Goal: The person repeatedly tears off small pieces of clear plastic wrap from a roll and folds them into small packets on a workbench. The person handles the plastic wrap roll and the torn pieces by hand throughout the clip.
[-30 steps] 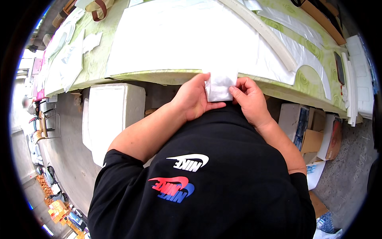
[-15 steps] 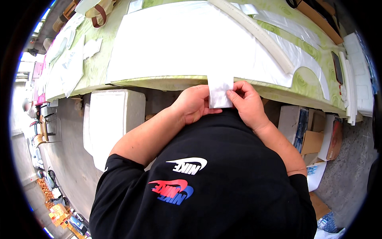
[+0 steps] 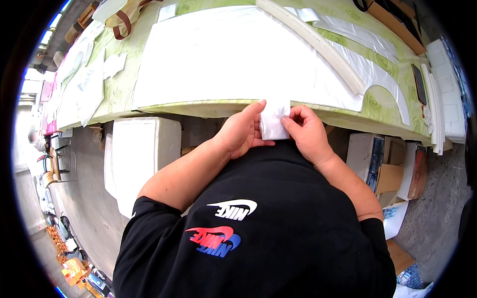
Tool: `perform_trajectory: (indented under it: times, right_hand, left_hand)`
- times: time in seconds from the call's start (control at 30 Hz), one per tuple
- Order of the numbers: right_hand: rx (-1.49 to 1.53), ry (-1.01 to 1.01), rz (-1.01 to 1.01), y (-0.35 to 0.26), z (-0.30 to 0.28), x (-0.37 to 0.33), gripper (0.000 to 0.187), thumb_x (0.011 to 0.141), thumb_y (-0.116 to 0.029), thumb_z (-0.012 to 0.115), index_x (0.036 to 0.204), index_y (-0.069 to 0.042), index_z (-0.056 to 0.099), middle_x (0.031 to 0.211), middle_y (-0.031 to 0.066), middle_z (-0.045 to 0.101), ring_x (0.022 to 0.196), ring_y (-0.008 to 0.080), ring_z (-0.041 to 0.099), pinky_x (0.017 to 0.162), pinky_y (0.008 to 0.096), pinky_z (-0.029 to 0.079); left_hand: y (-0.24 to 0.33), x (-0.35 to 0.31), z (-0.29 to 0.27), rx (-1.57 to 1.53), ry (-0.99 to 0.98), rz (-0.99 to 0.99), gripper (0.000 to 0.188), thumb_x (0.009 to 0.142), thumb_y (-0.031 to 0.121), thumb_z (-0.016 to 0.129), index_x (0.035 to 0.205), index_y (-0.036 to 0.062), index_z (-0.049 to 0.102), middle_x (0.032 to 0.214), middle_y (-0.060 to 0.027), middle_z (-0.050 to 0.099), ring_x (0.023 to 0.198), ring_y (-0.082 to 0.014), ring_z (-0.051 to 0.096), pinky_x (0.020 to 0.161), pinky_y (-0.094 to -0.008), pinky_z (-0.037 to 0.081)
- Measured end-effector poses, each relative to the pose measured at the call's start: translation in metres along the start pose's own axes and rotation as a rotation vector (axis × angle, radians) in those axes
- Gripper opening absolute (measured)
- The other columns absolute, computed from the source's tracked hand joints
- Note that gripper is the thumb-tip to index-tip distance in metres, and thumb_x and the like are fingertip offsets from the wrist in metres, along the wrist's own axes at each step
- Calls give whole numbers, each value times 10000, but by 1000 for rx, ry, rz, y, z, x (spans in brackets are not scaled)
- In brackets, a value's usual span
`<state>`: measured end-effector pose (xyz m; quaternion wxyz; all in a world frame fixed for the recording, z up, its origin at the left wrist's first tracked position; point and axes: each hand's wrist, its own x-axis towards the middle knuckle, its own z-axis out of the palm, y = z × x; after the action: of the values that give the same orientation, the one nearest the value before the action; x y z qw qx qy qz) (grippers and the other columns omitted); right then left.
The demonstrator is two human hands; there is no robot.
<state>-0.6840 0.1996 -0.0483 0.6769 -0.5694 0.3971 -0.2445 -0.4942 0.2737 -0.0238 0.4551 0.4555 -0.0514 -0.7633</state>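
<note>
A narrow, shiny white strip (image 3: 273, 123), which looks like thin film or fabric, hangs over the table's front edge, close to my body. My left hand (image 3: 238, 130) has its fingers curled behind the strip, with the thumb raised along the left edge. On the other side, my right hand (image 3: 311, 133) pinches the right edge between thumb and bent forefinger. Parts of the left fingers are hidden by the strip. Beyond both hands a large white sheet (image 3: 213, 54) lies flat on the table, and the strip's upper end blends into it.
A long off-white tube (image 3: 318, 47) lies diagonally across the sheet. The table wears a green patterned cloth (image 3: 380, 102). White scraps (image 3: 114, 64) and a bag with brown handles (image 3: 122, 25) are at left. A phone (image 3: 419, 83) rests at right. Below stands a white foam box (image 3: 149, 149).
The strip's lower end has come slightly down toward my body and looks more creased. My left thumb has risen along its edge, while the right hand keeps its pinch, slightly lower.
</note>
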Motion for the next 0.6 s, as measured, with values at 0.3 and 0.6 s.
perform_trajectory:
  times: [0.3,0.6]
  right_hand:
    - [111,34,-48,3,2,0,296,919,-3,685,1159,-3,511,965,37,593,868,78,569,802,241,513]
    - [285,-84,-139,1,2,-6,322,921,43,659,1183,-31,488,993,11,572,902,62,550,833,219,484]
  left_hand:
    - [-7,2,3,173,92,40,324,1042,201,554,1273,-26,563,1160,-127,673,1018,-198,684,837,-355,599]
    - [-2,-3,11,-149,-169,151,455,980,246,637,1329,-26,531,1272,-160,631,1214,-288,603,1079,-466,457]
